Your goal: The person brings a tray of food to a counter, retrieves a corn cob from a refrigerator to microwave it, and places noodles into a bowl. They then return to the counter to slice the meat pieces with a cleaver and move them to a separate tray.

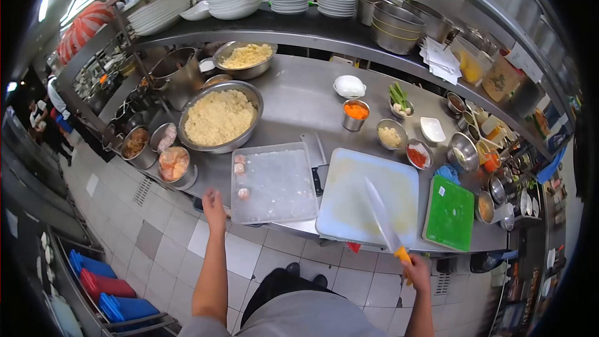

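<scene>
My right hand [416, 273] grips the orange handle of a chef's knife [382, 215]. Its long blade points forward and left over a white cutting board [342, 195]. At the near left corner of a shallow plastic tray [274, 181], my left hand [214, 209] hovers with its fingers loosely bent and nothing visible in them. Three small pale pink pieces, one a lump [243, 193], lie along the tray's left side. Between tray and board rests a second knife [317, 178] with a black handle. A metal pot of raw orange-pink meat [174, 162] stands beyond my left hand.
Large bowls hold pale crumbs [219, 117] and yellow shreds [246, 56] at the back left. Small bowls, including a cup of orange pieces [355, 112], stand behind the board. A green cutting board [449, 212] lies right. Above runs a shelf [299, 31] with stacked plates.
</scene>
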A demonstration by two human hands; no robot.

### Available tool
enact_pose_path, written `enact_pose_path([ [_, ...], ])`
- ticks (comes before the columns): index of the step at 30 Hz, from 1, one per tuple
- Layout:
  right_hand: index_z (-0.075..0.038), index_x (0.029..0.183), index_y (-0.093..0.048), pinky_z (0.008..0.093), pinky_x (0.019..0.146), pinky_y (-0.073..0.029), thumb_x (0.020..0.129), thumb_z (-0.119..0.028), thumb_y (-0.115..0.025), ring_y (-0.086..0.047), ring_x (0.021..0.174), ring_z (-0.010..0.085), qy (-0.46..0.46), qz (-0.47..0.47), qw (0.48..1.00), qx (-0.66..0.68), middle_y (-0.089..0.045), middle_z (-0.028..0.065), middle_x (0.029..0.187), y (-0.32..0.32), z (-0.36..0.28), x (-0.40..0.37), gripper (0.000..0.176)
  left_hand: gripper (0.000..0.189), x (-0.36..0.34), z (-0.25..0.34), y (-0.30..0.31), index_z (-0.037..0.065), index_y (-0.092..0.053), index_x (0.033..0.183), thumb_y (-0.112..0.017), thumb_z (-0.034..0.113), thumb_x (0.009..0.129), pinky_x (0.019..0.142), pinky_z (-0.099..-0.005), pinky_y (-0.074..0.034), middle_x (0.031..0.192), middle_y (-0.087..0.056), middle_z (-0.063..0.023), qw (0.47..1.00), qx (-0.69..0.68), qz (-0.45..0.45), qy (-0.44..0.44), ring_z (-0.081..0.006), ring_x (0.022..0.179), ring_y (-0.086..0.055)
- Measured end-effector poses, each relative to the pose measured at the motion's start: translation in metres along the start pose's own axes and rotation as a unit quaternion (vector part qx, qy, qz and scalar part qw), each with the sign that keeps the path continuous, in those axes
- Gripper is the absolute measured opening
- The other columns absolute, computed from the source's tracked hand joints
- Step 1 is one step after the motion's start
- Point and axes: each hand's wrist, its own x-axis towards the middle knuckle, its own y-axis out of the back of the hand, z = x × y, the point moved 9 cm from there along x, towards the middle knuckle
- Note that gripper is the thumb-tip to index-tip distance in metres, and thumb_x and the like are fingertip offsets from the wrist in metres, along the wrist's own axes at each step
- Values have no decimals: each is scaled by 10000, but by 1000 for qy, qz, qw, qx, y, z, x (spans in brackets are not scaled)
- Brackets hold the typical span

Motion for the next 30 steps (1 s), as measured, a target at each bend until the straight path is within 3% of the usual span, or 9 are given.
enact_pose_path([
  [6,3,1080,-697,312,599,-502,899,-145,-824,-611,666,132,144,133,976,-99,-607,27,749,-40,-64,83,266,840,119,14,-34,78,-252,1625,-741,336,993,1051,-511,-492,1650,-348,-133,922,-297,12,249,-327,1442,-407],
  [8,12,1119,-699,331,661,-526,896,-142,-828,-637,736,164,152,156,967,-135,-625,54,796,-43,-61,106,300,854,144,13,-44,125,-224,1635,-745,312,985,1012,-543,-513,1663,-317,-123,912,-324,45,248,-338,1445,-403],
  [10,4,1172,-711,370,822,-530,891,-119,-822,-649,941,234,314,327,806,-381,-667,114,987,-44,-97,98,326,876,167,12,-61,171,-196,1646,-749,288,977,972,-576,-534,1677,-286,-114,901,-348,67,249,-350,1447,-399],
  [11,-15,1230,-707,403,914,-515,901,-117,-805,-632,1075,278,261,346,838,-332,-657,155,1168,-49,-107,110,358,870,173,12,-62,209,-189,1646,-741,259,975,935,-607,-541,1668,-294,-111,915,-325,79,225,-356,1446,-395],
  [14,-58,1319,-644,361,912,-546,954,-119,-756,-645,1032,190,261,226,937,-58,-658,72,1149,-163,-182,160,386,842,182,13,-75,241,-191,1630,-700,147,965,909,-648,-541,1646,-312,-112,915,-334,92,207,-365,1436,-404],
  [18,-72,1379,-569,338,911,-549,1036,-231,-681,-655,1028,169,280,-32,959,24,-667,75,1158,-412,-303,218,394,804,189,25,-76,232,-190,1597,-592,4,941,922,-637,-542,1610,-362,-118,921,-308,105,212,-357,1384,-485],
  [21,-16,1329,-570,346,752,-579,1022,-381,-702,-722,921,203,125,-125,980,88,-659,125,1124,-537,-352,237,495,684,190,28,-76,192,-273,1511,-620,68,936,650,-403,-564,1442,-525,-97,921,-301,129,209,-257,1101,-636],
  [25,15,1275,-556,355,679,-603,1007,-409,-716,-742,846,235,78,-187,973,113,-657,150,1136,-601,-378,249,526,747,198,29,-79,219,-200,1578,-578,12,967,724,-424,-585,1523,-459,-125,931,-270,77,232,-275,1173,-618],
  [30,-36,1097,-545,399,637,-631,996,-292,-714,-735,793,254,24,-140,951,275,-667,127,1018,-607,-356,271,324,739,203,30,-102,199,-211,1572,-605,27,971,618,-347,-568,1392,-569,-144,936,-269,5,227,-256,1117,-640],
])
